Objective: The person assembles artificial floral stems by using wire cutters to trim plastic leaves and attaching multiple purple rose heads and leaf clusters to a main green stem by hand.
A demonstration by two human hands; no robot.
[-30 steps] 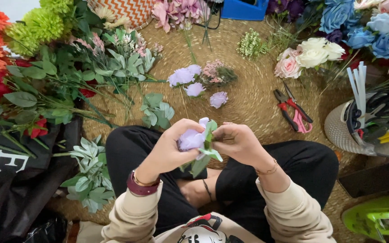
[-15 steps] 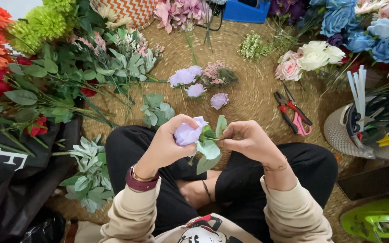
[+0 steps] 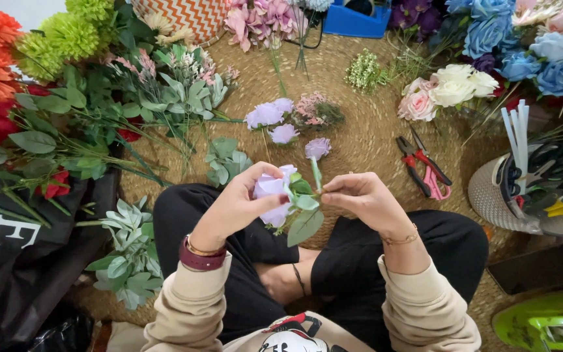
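Fingers of my left hand (image 3: 239, 205) are wrapped round a lilac rose (image 3: 270, 189), thumb on top, clamping the bloom from the left. Right hand (image 3: 363, 199): fingertips pinched together on the green stem and leaves (image 3: 304, 215) just beside the bloom. Both hands meet over my crossed legs, near centre. One big leaf hangs down below the rose. On the woven mat (image 3: 366, 130) beyond: three loose lilac blooms (image 3: 265, 116), a small pink sprig (image 3: 314, 107) touching them, a eucalyptus sprig (image 3: 224, 160) left of my hands. Red-handled snips (image 3: 425, 166) lie right of my right hand, apart from it. Far right, cream and pink roses (image 3: 447, 91), blue roses (image 3: 529, 49) behind. Left side: orange and lime pompom flowers (image 3: 30, 39), red blooms among leafy stems, a black bag (image 3: 14, 261) near left. A basket of scissors (image 3: 542, 189) sits at the right edge.
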